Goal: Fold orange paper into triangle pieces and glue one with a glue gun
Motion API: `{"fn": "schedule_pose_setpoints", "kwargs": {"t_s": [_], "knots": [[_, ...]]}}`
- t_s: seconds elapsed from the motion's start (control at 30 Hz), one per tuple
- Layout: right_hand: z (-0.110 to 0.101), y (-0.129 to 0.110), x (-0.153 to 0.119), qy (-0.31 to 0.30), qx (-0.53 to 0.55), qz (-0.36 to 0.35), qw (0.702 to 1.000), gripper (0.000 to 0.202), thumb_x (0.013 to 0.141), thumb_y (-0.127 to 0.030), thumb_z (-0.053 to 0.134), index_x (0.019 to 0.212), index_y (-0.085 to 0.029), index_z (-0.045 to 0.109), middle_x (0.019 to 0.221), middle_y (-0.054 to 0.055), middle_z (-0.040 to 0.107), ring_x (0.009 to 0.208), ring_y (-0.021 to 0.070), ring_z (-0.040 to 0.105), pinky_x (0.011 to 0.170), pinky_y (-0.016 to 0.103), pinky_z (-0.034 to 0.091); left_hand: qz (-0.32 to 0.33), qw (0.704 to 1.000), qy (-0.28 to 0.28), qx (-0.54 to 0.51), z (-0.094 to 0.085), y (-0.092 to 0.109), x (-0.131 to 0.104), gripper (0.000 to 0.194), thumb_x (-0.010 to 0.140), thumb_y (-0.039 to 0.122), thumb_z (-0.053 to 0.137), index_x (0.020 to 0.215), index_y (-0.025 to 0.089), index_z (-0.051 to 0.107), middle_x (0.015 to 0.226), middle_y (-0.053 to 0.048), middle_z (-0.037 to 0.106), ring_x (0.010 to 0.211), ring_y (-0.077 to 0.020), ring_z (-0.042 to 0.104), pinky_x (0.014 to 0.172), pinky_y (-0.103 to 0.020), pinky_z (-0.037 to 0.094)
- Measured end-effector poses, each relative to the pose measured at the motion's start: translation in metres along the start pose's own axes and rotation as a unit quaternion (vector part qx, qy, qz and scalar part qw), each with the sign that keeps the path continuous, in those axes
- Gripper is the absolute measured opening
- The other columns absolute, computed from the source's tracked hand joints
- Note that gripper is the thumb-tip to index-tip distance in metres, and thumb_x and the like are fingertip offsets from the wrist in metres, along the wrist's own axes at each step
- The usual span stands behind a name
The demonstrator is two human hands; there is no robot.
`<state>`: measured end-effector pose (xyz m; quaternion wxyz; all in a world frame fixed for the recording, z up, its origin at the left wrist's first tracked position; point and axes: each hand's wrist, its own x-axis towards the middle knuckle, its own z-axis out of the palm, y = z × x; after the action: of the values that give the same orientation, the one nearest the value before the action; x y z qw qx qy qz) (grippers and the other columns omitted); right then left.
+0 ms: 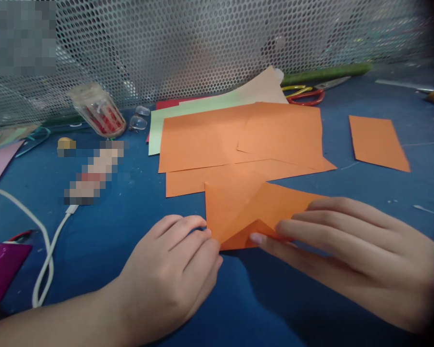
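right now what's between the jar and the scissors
In the head view, two small clear objects sit beside the jar, then a pile of coloured paper sheets stretches toward the scissors.

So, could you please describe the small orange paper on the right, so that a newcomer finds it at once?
On the blue table, look right of the overlapping orange sheets. Beyond the right hand lies a small four-sided orange piece. Unlike those sheets, it overlaps no other paper, and no hand touches it.
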<state>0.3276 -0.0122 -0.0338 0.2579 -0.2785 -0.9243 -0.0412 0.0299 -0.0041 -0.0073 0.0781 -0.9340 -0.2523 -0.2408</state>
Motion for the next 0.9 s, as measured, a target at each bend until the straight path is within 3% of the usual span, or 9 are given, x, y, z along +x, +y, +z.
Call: {"fn": "schedule_pose_setpoints", "kwargs": {"t_s": [0.17,0.37,0.47,0.53,0.6,0.73,0.9], "knots": [[-0.006,0.005,0.009,0.042,-0.062,-0.015,0.997,0.027,0.107,-0.004,0.058,0.121,-0.025,0.069,0.11,0.002,0.084,0.083,0.021,0.075,0.083,0.041,0.056,0.019,1.0,-0.013,-0.005,0.001,0.002,-0.005,0.02,0.113,0.008,0.052,0.116,0.009,0.072,0.095,-0.005,0.085,0.099,-0.0259,0.083,0.093,-0.04,0.062],[-0.004,0.007,0.007,0.028,-0.087,-0.062,0.994,0.036,0.105,0.005,0.047,0.121,-0.021,0.066,0.115,0.006,0.085,0.093,0.0223,0.076,0.085,0.043,0.047,0.01,0.998,-0.035,-0.043,0.0,0.003,-0.003,0.025,0.112,0.01,0.05,0.119,0.009,0.074,0.099,-0.009,0.084,0.101,-0.0276,0.081,0.097,-0.043,0.066],[-0.001,0.002,0.009,0.019,-0.076,-0.012,0.997,0.029,0.114,-0.013,0.05,0.134,-0.026,0.065,0.118,0.004,0.085,0.105,0.0239,0.076,0.092,0.043,0.048,-0.012,0.995,-0.056,-0.077,-0.002,0.003,-0.001,0.025,0.111,0.011,0.05,0.122,0.009,0.072,0.108,-0.012,0.082,0.103,-0.0288,0.079,0.095,-0.044,0.067],[0.0,0.002,0.013,0.014,-0.052,0.015,0.998,0.03,0.117,-0.032,0.05,0.143,-0.026,0.062,0.123,0.007,0.083,0.118,0.0282,0.074,0.096,0.045,0.052,-0.02,0.994,-0.068,-0.083,-0.002,0.003,-0.002,0.025,0.111,0.011,0.049,0.124,0.011,0.071,0.117,-0.014,0.081,0.109,-0.0301,0.078,0.096,-0.044,0.067],[0.001,0.004,0.017,0.01,-0.012,0.032,0.999,0.033,0.117,-0.041,0.049,0.141,-0.024,0.064,0.127,0.011,0.081,0.122,0.0308,0.073,0.098,0.048,0.057,-0.037,0.993,-0.072,-0.083,0.001,0.003,-0.006,0.025,0.11,0.012,0.05,0.126,0.012,0.069,0.13,-0.018,0.078,0.122,-0.0326,0.075,0.105,-0.047,0.065],[0.001,0.012,0.025,-0.017,0.113,0.054,0.992,0.017,0.114,-0.027,0.054,0.107,-0.026,0.07,0.105,0.004,0.081,0.094,0.0206,0.078,0.086,0.037,0.063,-0.1,0.986,-0.084,-0.101,0.007,0.002,-0.014,0.033,0.11,0.018,0.054,0.142,0.012,0.058,0.152,-0.023,0.069,0.144,-0.0332,0.066,0.118,-0.052,0.059],[-0.004,0.016,0.029,-0.047,0.222,0.094,0.969,0.022,0.114,-0.027,0.053,0.098,-0.026,0.068,0.097,0.004,0.076,0.086,0.0171,0.076,0.072,0.028,0.062,-0.109,0.98,-0.132,-0.1,0.009,-0.003,-0.016,0.038,0.118,0.038,0.048,0.146,0.013,0.057,0.164,-0.022,0.06,0.16,-0.036,0.051,0.128,-0.059,0.049]]}}
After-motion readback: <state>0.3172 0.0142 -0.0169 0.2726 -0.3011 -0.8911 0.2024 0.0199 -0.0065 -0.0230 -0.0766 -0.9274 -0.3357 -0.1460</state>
